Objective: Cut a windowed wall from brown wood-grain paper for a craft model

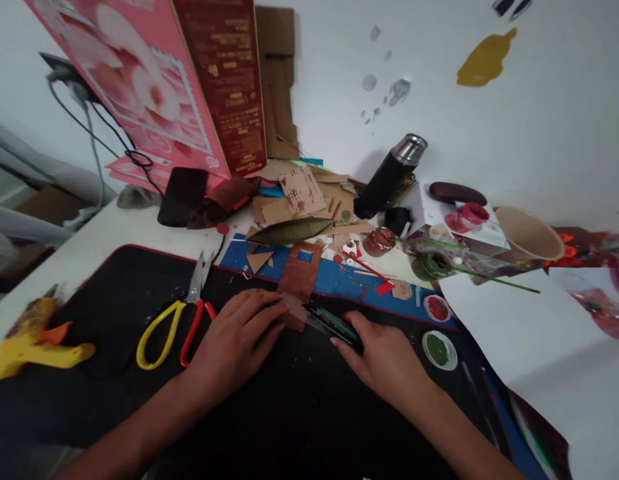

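While the right hand grips a dark green tool, the left hand (open or pinching, one cannot tell) touches a clear strip at the brown cardboard's six-o'clock end.

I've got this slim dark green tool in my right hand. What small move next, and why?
I'd perhaps draw your left hand back slightly along the translucent strip, since those fingertips sit close to the tip of the slim dark green tool in your right hand.

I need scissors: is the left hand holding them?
No, the left hand is at the brown piece, while the scissors lie on the mat.
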`<state>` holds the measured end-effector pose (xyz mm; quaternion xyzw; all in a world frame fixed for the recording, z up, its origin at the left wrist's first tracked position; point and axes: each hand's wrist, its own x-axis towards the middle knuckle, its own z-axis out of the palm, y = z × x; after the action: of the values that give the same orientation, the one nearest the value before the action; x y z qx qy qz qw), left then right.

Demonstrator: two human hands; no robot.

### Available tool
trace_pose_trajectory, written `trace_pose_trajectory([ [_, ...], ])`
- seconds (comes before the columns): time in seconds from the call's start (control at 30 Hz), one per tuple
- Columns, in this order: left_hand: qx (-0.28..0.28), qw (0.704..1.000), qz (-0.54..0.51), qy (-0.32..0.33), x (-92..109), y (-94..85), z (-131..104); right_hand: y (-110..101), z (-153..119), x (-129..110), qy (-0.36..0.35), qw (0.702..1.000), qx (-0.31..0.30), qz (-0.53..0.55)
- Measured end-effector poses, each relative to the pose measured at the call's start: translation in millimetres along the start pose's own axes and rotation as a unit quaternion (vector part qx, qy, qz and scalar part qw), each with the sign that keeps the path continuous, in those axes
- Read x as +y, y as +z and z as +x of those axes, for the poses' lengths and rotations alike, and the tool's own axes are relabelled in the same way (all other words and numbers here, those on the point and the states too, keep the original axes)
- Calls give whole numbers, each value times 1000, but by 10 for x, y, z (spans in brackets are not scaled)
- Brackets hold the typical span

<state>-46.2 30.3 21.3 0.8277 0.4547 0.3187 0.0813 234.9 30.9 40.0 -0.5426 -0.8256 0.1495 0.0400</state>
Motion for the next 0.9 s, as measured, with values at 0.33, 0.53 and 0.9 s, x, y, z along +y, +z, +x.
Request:
trace_pose_trajectory([
  [0.33, 20, 970, 196, -143, -875, -603, 587, 121, 192, -10, 47, 995, -14, 81],
  [0.53, -56, 914, 297, -269, -1407, -732, 1050, 113, 194, -74, 25, 998, -42, 27],
  [0.9, -110, 899, 283, -315, -1403, -514, 1370, 134, 215, -95, 73, 994, -61, 46],
])
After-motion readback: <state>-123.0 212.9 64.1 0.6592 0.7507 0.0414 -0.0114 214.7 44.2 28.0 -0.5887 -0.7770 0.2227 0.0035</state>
